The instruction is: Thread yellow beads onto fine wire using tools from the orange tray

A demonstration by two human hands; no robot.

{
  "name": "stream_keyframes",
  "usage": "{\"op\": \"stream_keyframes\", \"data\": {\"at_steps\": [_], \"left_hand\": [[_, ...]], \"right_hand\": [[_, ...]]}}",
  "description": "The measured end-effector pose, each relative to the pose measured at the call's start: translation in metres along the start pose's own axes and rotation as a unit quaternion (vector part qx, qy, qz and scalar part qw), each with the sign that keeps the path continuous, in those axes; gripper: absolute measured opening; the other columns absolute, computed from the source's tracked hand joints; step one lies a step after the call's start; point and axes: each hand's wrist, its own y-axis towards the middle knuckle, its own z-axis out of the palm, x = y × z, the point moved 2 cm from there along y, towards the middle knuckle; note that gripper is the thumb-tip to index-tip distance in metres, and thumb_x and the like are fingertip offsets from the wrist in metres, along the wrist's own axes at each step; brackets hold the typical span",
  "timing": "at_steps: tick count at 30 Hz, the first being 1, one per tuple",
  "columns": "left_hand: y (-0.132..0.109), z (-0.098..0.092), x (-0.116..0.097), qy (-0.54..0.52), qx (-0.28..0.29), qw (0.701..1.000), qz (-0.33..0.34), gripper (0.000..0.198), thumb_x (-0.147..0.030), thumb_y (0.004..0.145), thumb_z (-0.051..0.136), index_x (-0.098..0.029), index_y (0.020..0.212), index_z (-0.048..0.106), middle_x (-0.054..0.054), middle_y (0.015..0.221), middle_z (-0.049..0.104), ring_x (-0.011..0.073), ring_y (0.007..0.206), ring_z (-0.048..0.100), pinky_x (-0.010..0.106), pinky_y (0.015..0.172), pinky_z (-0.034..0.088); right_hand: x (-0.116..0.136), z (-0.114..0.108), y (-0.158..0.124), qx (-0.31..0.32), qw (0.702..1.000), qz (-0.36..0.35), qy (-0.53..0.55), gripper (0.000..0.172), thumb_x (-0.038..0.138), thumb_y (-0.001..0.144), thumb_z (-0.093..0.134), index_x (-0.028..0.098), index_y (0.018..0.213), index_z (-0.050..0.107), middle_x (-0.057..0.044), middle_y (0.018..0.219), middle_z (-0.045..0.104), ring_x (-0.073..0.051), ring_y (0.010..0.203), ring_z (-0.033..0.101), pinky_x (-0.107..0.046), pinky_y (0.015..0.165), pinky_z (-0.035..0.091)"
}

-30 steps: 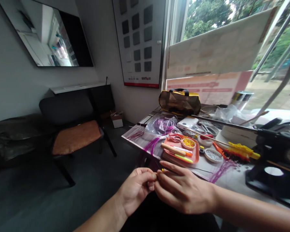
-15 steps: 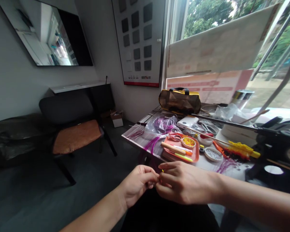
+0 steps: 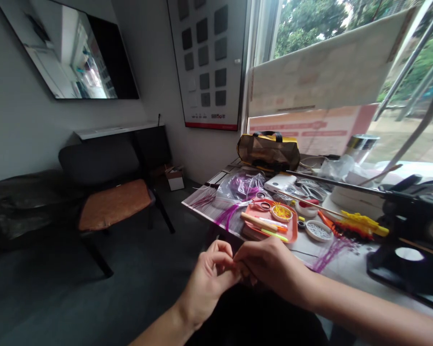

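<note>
My left hand (image 3: pixel 214 274) and my right hand (image 3: pixel 269 266) meet in front of my lap, fingertips touching in a pinch. Whatever lies between the fingers is hidden or too small to name. Just beyond them, on the table, sits an orange-red tray (image 3: pixel 292 229). It bears a wooden stick (image 3: pixel 261 222), several pens and a small dish of yellow and orange bands (image 3: pixel 281 211). Scissors (image 3: pixel 262 205) rest at its far left edge. To the tray's right stands a white dish of small pale beads (image 3: pixel 318 231), with purple strands (image 3: pixel 330 257) lying nearer me.
A plastic bag with purple fibres (image 3: pixel 241 187) lies on the table's left part. Behind it stands a brown and yellow bag (image 3: pixel 269 150). A black device (image 3: pixel 407 269) stands at the right, near a long rod (image 3: pixel 335 180). A chair (image 3: pixel 115 204) is off to the left.
My right hand has turned, its knuckles now higher and its fingers pointing down. My left hand has shifted slightly right and curled more. A yellow speck seen earlier between the fingers is hidden.
</note>
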Motion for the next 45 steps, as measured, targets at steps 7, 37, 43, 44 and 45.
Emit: {"op": "stream_keyframes", "data": {"at_steps": [7,37,43,44,45], "left_hand": [[-0.010,0.000,-0.002,0.185,-0.068,0.970,0.145,0.014,-0.017,0.075,0.059,-0.018,0.062,0.061,0.001,0.080,0.043,0.0155,0.081,0.047,0.023,0.070,0.041],[0.012,-0.007,-0.004,-0.101,0.034,0.972,-0.210,0.002,-0.011,0.050,0.059,-0.013,0.049,0.060,-0.004,0.047,0.049,0.0061,0.049,0.034,0.019,0.052,0.026],[0.014,-0.005,-0.002,-0.091,0.045,0.972,-0.211,0.004,-0.013,0.050,0.060,-0.012,0.047,0.058,-0.003,0.048,0.050,0.0065,0.049,0.035,0.020,0.052,0.026],[0.013,-0.005,-0.001,-0.086,0.044,0.973,-0.209,0.005,-0.014,0.051,0.061,-0.012,0.047,0.057,-0.002,0.049,0.051,0.0069,0.050,0.035,0.021,0.052,0.027],[0.013,-0.004,-0.001,-0.079,0.041,0.975,-0.204,0.005,-0.014,0.051,0.061,-0.012,0.048,0.058,-0.002,0.050,0.052,0.0075,0.051,0.037,0.021,0.054,0.028]], "right_hand": [[-0.001,0.006,0.001,-0.030,0.951,0.152,0.267,0.025,0.037,0.073,0.065,0.014,0.068,0.056,0.003,0.053,0.053,-0.006,0.042,0.048,-0.015,0.037,0.037],[0.021,-0.014,-0.008,0.072,0.828,-0.400,-0.387,0.022,0.010,0.087,0.041,0.007,0.096,0.061,-0.005,0.072,0.065,-0.015,0.064,0.062,-0.034,0.088,0.048],[0.027,-0.014,-0.006,0.066,0.815,-0.428,-0.386,0.027,0.008,0.086,0.039,0.008,0.080,0.065,-0.004,0.060,0.060,-0.015,0.052,0.056,-0.032,0.079,0.051],[0.026,-0.013,-0.007,0.066,0.816,-0.429,-0.382,0.028,0.007,0.086,0.038,0.008,0.079,0.065,-0.005,0.061,0.060,-0.016,0.053,0.056,-0.033,0.079,0.051],[0.025,-0.012,-0.007,0.066,0.823,-0.424,-0.374,0.030,0.007,0.087,0.036,0.008,0.079,0.065,-0.005,0.062,0.061,-0.016,0.053,0.056,-0.033,0.080,0.050]]}}
